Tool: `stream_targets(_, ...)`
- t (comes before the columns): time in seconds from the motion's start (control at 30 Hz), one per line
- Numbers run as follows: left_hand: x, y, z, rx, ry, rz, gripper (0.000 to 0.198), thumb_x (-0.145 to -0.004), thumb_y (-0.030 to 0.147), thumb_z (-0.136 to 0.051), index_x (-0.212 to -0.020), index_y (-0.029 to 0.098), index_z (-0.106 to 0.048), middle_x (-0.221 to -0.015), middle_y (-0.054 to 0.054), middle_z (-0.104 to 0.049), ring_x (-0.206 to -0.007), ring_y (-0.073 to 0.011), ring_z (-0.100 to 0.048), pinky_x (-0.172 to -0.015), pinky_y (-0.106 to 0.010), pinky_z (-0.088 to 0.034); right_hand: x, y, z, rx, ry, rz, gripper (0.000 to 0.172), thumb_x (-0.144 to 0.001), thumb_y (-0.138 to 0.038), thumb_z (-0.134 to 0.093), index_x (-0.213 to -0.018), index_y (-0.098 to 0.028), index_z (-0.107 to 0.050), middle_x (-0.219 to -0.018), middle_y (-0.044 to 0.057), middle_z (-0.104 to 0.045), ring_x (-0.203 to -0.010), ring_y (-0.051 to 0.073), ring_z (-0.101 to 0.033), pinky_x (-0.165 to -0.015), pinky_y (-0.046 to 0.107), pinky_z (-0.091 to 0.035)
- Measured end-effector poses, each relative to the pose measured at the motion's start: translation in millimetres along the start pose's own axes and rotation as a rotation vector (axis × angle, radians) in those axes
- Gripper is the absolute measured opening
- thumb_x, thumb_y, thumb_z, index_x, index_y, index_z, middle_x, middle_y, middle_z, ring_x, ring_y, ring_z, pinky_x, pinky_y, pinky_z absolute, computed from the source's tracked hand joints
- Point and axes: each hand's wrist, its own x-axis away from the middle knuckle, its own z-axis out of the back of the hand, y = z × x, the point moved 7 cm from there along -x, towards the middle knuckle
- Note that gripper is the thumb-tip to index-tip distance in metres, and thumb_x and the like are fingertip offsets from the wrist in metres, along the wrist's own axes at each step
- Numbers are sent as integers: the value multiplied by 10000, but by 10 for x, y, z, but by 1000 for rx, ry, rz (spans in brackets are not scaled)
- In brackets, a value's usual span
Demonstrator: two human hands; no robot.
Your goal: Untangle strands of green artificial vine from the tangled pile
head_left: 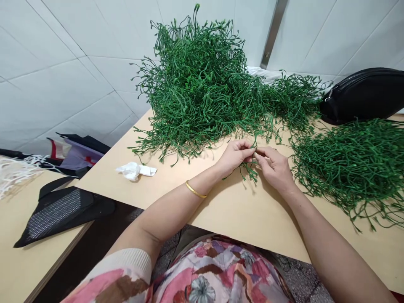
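Both my hands meet over the table, fingertips pinched together around a thin green artificial plant stem [249, 171] with small budded tips. My left hand [237, 152], below a gold bangle, is closed on it with thumb and forefinger. From the other side my right hand [274, 165] pinches the same stem; the exact grip point is partly covered by my fingers. Just beyond my hands rises a tall heap of similar green stems [195, 84]. Another pile of green stems [353, 160] lies to the right of my right hand.
A crumpled white tissue [132, 171] lies left on the table [221, 214]. At the back right sits a black zipped bag [362, 94]. On a second table at left are a black mesh piece [55, 210] and white strings [19, 170]. A tiled wall [88, 75] stands behind.
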Motion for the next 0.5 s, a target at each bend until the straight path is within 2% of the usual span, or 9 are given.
stream_targets(0.07,5,12,-19,-46,-19,-22,145,-681,154,-615,-645,130,-476,-546,50,-479,-478,-32,-436,-498,-182,-356,9,34,-22,-76,-27,-86,188,-818,-274,-480,-892,-189,-630,-876,60,-656,-830,188,-571,-770,339,-441)
stream_targets(0.17,8,4,-37,-112,-28,-28,116,-692,132,-577,-644,132,-471,-532,54,-463,-465,-33,-430,-487,-186,-347,36,131,-69,-257,-77,-257,208,-800,-325,-505,-882,-174,-622,-812,45,-640,-737,163,-572,-680,301,-454)
stream_targets(0.23,8,-6,-61,-143,-48,-32,100,-679,104,-560,-642,133,-471,-544,53,-474,-469,-36,-441,-494,-194,-361,44,167,-89,-368,-99,-316,220,-793,-354,-516,-857,-166,-611,-768,30,-619,-688,143,-560,-637,275,-447)
stream_targets(0.37,9,-34,-109,-226,-93,-42,131,-611,18,-535,-615,130,-467,-534,57,-467,-470,-35,-439,-485,-192,-346,23,147,-8,-284,-13,-272,168,-779,-325,-533,-779,-168,-590,-736,14,-568,-695,129,-514,-656,267,-422)
stream_targets(0.43,12,-42,-104,-229,-77,-36,160,-589,-14,-508,-608,134,-450,-521,62,-452,-461,-32,-436,-480,-186,-339,22,124,35,-237,52,-253,136,-769,-295,-537,-721,-172,-568,-721,11,-542,-703,130,-497,-659,267,-413)
stream_targets(0.5,22,-41,-95,-195,-46,-22,164,-600,-10,-492,-627,143,-437,-519,62,-461,-444,-31,-434,-476,-185,-344,31,131,35,-287,81,-283,131,-758,-291,-543,-691,-179,-542,-685,1,-515,-675,127,-490,-621,260,-410)
